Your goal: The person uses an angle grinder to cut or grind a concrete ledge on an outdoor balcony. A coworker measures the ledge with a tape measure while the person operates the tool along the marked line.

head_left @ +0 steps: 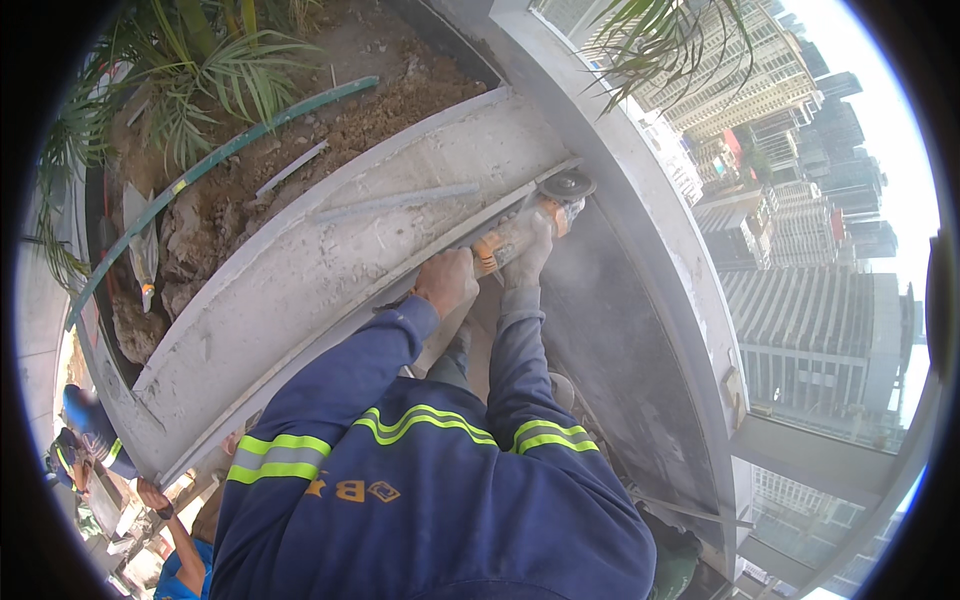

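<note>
Both my hands are closed around a dusty orange angle grinder (487,250). My left hand (447,282) wraps the rear end of its body, and my right hand (530,255) grips farther forward, close to its head. The dark round disc (567,185) is at the far end, beside the end of a long straight bar (460,232). This bar runs along the near edge of a pale concrete ledge (290,265). Pale dust hangs around the grinder head. Whether the disc touches the ledge or the bar, I cannot tell.
A grey strip (400,202) lies on the ledge. Beyond it are a soil bed (215,215), palm fronds and a long green strip (225,150). A curved parapet (665,220) bounds the right, with tall buildings outside. At lower left, another person's hand (152,495) is near the bar.
</note>
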The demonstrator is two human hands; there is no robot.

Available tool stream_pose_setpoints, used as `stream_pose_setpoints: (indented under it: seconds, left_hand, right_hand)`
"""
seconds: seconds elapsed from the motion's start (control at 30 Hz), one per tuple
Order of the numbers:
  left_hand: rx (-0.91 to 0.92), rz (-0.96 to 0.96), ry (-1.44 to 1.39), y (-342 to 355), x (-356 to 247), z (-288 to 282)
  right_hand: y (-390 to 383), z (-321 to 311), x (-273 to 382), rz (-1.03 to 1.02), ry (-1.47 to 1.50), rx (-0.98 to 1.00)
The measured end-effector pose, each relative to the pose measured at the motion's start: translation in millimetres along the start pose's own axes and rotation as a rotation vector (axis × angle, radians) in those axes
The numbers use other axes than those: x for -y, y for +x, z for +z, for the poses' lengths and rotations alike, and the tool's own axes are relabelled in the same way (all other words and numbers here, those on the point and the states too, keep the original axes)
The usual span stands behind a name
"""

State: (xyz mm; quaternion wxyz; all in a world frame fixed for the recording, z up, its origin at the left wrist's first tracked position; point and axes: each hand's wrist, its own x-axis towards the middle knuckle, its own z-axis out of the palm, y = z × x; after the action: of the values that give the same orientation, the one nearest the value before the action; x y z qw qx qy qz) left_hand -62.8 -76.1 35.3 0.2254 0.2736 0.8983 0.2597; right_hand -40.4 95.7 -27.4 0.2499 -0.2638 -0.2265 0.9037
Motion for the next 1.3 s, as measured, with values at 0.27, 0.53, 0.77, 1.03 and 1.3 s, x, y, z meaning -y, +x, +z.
stream_pose_setpoints:
  seconds: [0.27, 0.53, 0.77, 1.03, 1.3]
  left_hand:
    - [0.053, -0.031, 0.046, 4.0, -6.0, -1.7]
    - [0.064, -0.046, 0.035, 9.4, -7.7, -0.2]
    - [0.06, -0.04, 0.034, 5.3, -6.7, -0.1]
    - [0.029, 0.018, 0.024, -4.4, 0.5, -3.4]
    - [0.002, 0.002, 0.013, -6.5, -2.5, -3.9]
  right_hand:
    - [0.1, 4.7, 3.7, -0.002, 0.059, -0.007]
    - [-22.2, 31.7, 14.6, 0.139, 0.066, 0.008]
    - [-2.4, 7.4, 7.3, 0.024, 0.029, 0.012]
    - [-3.6, 3.2, -2.2, -0.036, -0.035, -0.042]
    - [-6.5, 6.2, 0.6, 0.015, 0.016, 0.001]
